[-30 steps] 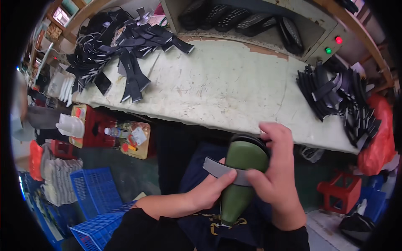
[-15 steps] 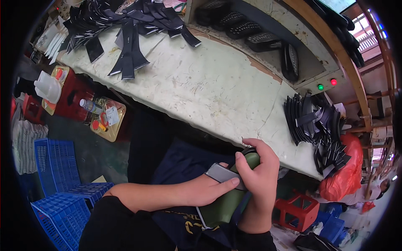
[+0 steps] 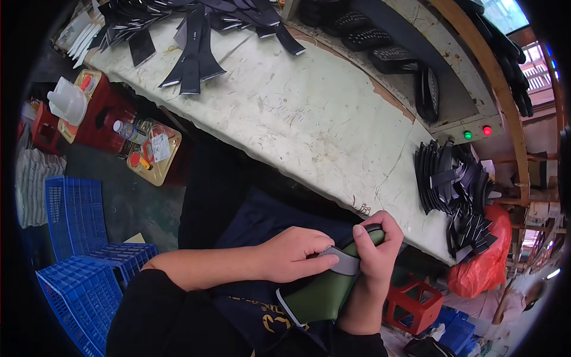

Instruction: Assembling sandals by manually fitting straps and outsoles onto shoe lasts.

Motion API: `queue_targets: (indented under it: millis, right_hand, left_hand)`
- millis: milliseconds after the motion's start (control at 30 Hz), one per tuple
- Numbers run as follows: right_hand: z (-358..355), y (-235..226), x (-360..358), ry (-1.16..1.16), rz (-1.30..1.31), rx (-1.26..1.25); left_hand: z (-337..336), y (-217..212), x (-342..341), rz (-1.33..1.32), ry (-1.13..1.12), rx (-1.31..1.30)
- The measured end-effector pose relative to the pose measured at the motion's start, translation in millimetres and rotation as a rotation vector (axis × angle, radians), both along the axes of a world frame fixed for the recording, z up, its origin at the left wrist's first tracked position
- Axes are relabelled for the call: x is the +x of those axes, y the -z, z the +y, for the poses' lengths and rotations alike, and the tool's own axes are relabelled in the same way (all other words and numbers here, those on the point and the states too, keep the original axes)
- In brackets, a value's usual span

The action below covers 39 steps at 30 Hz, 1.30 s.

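Note:
Near the table's front edge, I hold a green shoe piece (image 3: 318, 294) tilted, with a white-edged end at lower left and a black-rimmed end at upper right. A grey strip (image 3: 346, 263) lies across its middle. My left hand (image 3: 300, 256) pinches the strip's left end between thumb and fingers. Around the black-rimmed end, my right hand (image 3: 377, 253) is closed, thumb on the green surface. Part of the strip is hidden under the left fingers. A dark blue apron (image 3: 262, 223) lies below the hands.
The pale worktable (image 3: 285, 119) carries black flared strips (image 3: 193, 50) at far left and a stack of black strips (image 3: 440, 172) at right. Black shoes (image 3: 389, 59) sit in a metal cabinet behind. Blue crates (image 3: 77, 285), red stools (image 3: 413, 306) and a red bag (image 3: 482, 265) stand around.
The left fingers have curled over the end of the grey strip, which now lies closer against the green shoe piece. Right hand and piece have shifted slightly right and down.

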State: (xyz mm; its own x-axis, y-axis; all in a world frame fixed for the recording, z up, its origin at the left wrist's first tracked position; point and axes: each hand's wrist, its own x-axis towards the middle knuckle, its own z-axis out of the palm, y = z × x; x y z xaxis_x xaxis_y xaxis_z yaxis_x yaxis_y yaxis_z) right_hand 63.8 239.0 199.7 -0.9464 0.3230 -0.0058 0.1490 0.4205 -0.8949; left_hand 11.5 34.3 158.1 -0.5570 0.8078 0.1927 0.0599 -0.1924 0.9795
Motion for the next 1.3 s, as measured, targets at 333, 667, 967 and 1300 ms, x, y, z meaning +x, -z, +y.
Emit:
queue_targets:
  millis: [333, 667, 967, 1300]
  right_hand:
    - [-5, 30, -3, -0.283, 0.446, -0.618]
    - [-18, 23, -10, -0.553, 0.566, -0.630]
    - [-23, 23, 0, -0.472, 0.599, -0.595]
    - [-28, 14, 8, -0.418, 0.602, -0.516]
  left_hand:
    - [9, -14, 16, 0.104, 0.022, 0.358]
    - [-10, -10, -11, 0.334, 0.148, 0.332]
    - [-2, 18, 15, -0.077, 0.248, 0.368]
    - [-4, 8, 10, -0.144, 0.294, 0.322]
